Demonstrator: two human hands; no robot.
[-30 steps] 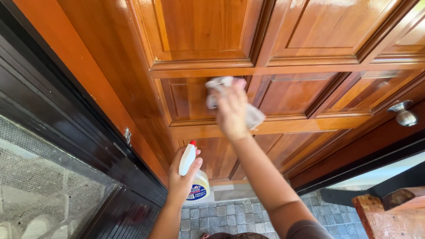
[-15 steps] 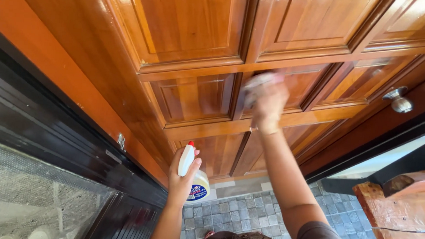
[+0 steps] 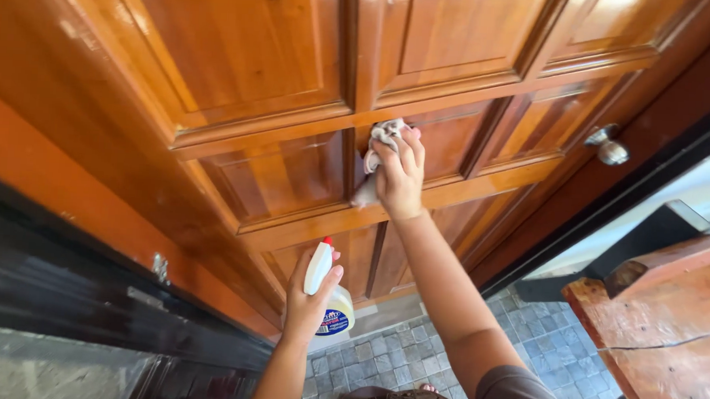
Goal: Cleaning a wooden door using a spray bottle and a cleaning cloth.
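My right hand (image 3: 400,176) presses a crumpled grey cloth (image 3: 376,144) against a panel of a glossy brown wooden door (image 3: 249,64), just below the horizontal rail. Lower down, my left hand (image 3: 308,298) grips a white spray bottle (image 3: 322,291) with a red-tipped nozzle and a blue label, held close to the door's lower panels.
A round metal door knob (image 3: 609,148) sticks out at the right of the door. A dark door frame (image 3: 59,281) runs along the left. A rough reddish wooden block (image 3: 656,320) stands at the right. Grey stone paving (image 3: 396,351) lies below.
My right hand with the cloth swept right along the panels, then came back left to the stile between them. The view shifted right. The spray bottle stayed where it was.
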